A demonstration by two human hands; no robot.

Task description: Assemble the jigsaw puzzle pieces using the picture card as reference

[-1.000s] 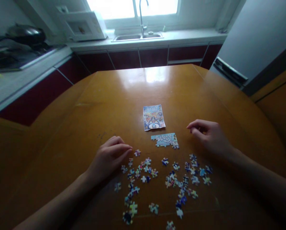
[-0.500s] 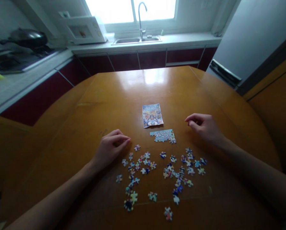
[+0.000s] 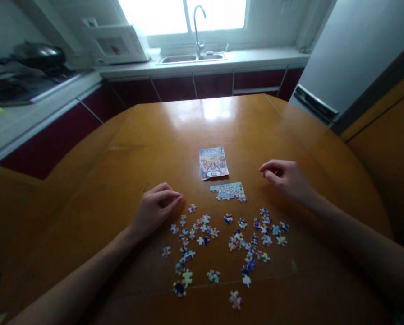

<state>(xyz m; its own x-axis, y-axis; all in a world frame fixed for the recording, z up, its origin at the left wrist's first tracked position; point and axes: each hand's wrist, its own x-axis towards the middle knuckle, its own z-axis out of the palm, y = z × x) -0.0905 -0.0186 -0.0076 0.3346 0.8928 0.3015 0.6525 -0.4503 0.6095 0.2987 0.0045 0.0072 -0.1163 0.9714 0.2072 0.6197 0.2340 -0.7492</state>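
Observation:
My left hand point(image 3: 157, 206) rests on the table, its fingertips together near a single pink-toned puzzle piece point(image 3: 192, 208); no object shows in it. On the other side, my right hand point(image 3: 286, 178) lies with its fingers curled in and thumb against them, also with nothing visible in it. Between the hands is a joined strip of jigsaw puzzle point(image 3: 228, 191), light blue with lettering and an uneven lower edge. Just beyond it lies a creased picture sheet point(image 3: 213, 163). Loose puzzle pieces are scattered nearer to me in a left cluster point(image 3: 192, 234) and a right cluster point(image 3: 250, 246).
The wooden table point(image 3: 148, 140) has a glossy top. Past its far edge run a counter with a sink point(image 3: 178, 58), a faucet point(image 3: 195, 27) and a microwave point(image 3: 121, 45). A pan point(image 3: 36, 55) sits on the stove at left; a refrigerator point(image 3: 351, 49) stands at right.
The whole view has shifted slightly. Both hands, the joined strip and the loose pieces keep the same places on the table.

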